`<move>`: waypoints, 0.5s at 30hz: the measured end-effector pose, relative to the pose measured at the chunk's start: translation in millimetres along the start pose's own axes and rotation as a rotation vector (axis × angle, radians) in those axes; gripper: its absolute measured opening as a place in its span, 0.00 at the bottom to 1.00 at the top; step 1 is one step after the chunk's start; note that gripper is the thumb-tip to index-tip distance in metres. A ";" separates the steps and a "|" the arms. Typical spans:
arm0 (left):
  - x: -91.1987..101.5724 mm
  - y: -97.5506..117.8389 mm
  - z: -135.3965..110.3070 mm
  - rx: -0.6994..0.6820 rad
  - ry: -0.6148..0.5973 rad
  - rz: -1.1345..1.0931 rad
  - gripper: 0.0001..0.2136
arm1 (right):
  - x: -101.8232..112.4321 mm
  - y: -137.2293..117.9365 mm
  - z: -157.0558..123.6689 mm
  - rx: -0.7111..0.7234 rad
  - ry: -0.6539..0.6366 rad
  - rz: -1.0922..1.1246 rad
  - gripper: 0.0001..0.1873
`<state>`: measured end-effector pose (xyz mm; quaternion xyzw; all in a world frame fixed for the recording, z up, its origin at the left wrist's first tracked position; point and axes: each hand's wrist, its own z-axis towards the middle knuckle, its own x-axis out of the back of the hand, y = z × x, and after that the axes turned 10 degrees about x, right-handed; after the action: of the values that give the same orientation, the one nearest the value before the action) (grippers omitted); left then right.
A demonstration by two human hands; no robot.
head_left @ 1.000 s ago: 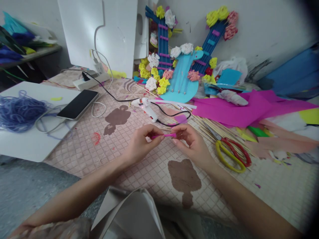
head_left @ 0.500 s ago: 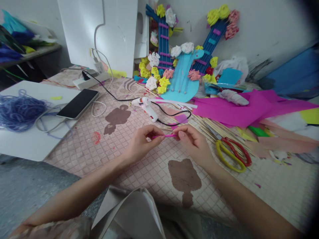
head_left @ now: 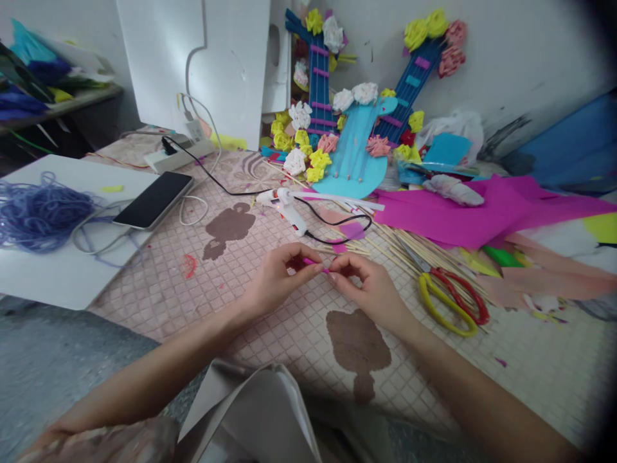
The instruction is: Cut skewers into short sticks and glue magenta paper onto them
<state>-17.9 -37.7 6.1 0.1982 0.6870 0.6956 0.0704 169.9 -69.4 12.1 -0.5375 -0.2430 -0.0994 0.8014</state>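
A thin bright-pink strip, rolled or stick-like (head_left: pixel 309 261), is held above the table between my two hands. My left hand (head_left: pixel 279 273) pinches it between thumb and fingers, and one end shows inside the curled fingers. At its other end the fingertips of my right hand (head_left: pixel 366 283) pinch it, close to the left thumb. Just beyond the hands lies a white glue gun (head_left: pixel 292 215) with a black cord. Thin wooden sticks (head_left: pixel 393 247) lie scattered to the right, with scissors (head_left: pixel 450 299) with one yellow and one red handle resting over them.
At left, a white board (head_left: pixel 58 276) carries blue yarn (head_left: pixel 43 212) and a phone (head_left: pixel 154 200). A power strip (head_left: pixel 178 154) stands behind it. Guitar-shaped crafts with paper flowers (head_left: pixel 357 148) lean at the back wall. Magenta paper (head_left: pixel 463 218) spreads at right.
My right hand has moved left and slightly down, so its fingertips now nearly meet my left ones. Less of the pink strip shows between the hands. The view has shifted slightly.
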 end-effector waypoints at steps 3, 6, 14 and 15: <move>0.7 -2.7 0.8 0.032 -0.034 -0.075 0.10 | -1.1 0.8 0.0 -0.037 0.003 0.058 0.00; 1.2 -3.1 1.5 0.066 -0.055 -0.171 0.12 | -1.1 0.8 0.3 -0.052 0.008 0.072 0.01; 2.0 2.5 1.5 0.083 0.013 -0.186 0.10 | -1.3 -0.4 -0.1 -0.053 0.028 0.029 0.01; 2.2 2.7 1.4 0.083 0.022 -0.181 0.12 | -1.3 -0.4 -0.4 -0.055 0.029 0.019 0.01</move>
<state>-18.9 -35.7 9.2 0.1307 0.7310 0.6594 0.1172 168.7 -70.0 11.6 -0.5600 -0.2235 -0.1059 0.7907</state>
